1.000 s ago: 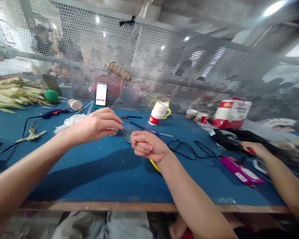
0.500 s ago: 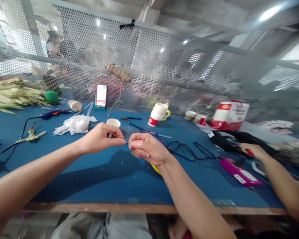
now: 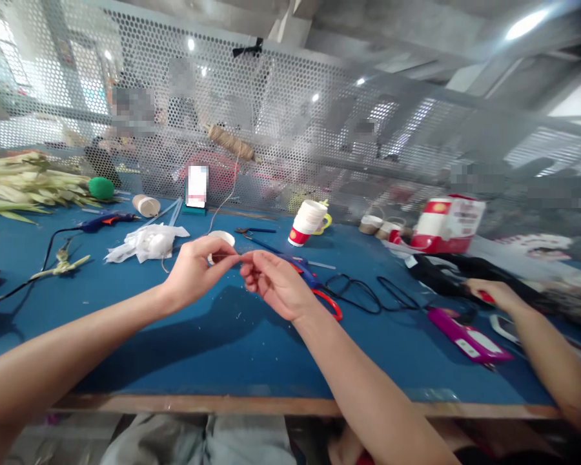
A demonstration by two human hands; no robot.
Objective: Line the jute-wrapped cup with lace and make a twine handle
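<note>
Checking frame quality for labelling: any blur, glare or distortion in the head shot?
Head view: left hand and right hand fairly sharp, but what they pinch is too thin to resolve; edges smear, as at the co-worker's hand; ceiling light blows out top right; mesh looks hazy, backlit; soft arm shadows on the table.

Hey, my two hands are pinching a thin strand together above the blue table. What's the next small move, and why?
Probably ease the left hand and right hand a little apart to draw the thin pale strand taut. Their fingertips nearly touch, so hardly any strand shows between them, and the red-handled scissors lie just beyond the right hand.
</note>
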